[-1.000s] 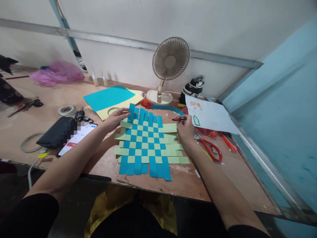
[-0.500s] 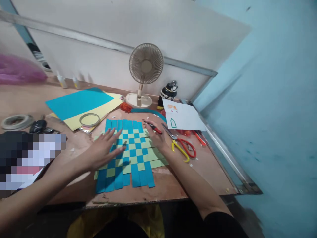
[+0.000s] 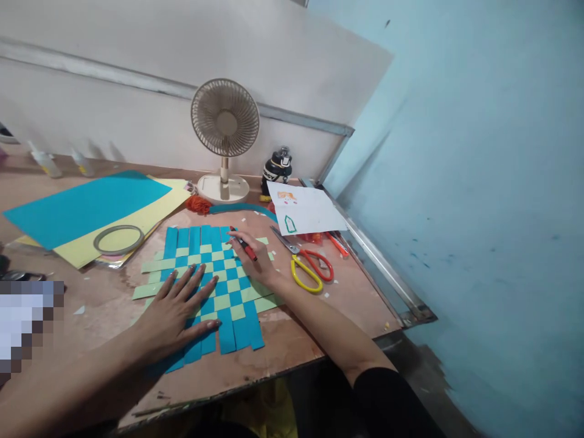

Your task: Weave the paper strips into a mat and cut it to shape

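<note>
A woven paper mat [image 3: 233, 285] of blue and pale green strips lies on the table in front of me, its strip ends sticking out unevenly. My left hand [image 3: 171, 310] rests palm down on the left part of the mat with fingers spread, hiding some of the weave. At the mat's upper right, my right hand [image 3: 258, 261] grips a slim red-and-black pen [image 3: 249, 250], its dark end pointing up and left. Just right of this hand lie scissors [image 3: 306, 271] with one red and one yellow handle, blades partly apart.
A fan [image 3: 225, 118] and a black bottle [image 3: 277, 170] stand along the back. A white sheet with drawings [image 3: 312, 210] lies at right. Blue paper [image 3: 91, 207], yellow paper [image 3: 75, 248] and a grey ring [image 3: 118, 239] are at left. Glue bottles [image 3: 45, 163] stand behind.
My view has turned right, so the table things appear further left. My left hand, raised with fingers apart before, now lies lower on the mat. My right hand still holds the pen.
</note>
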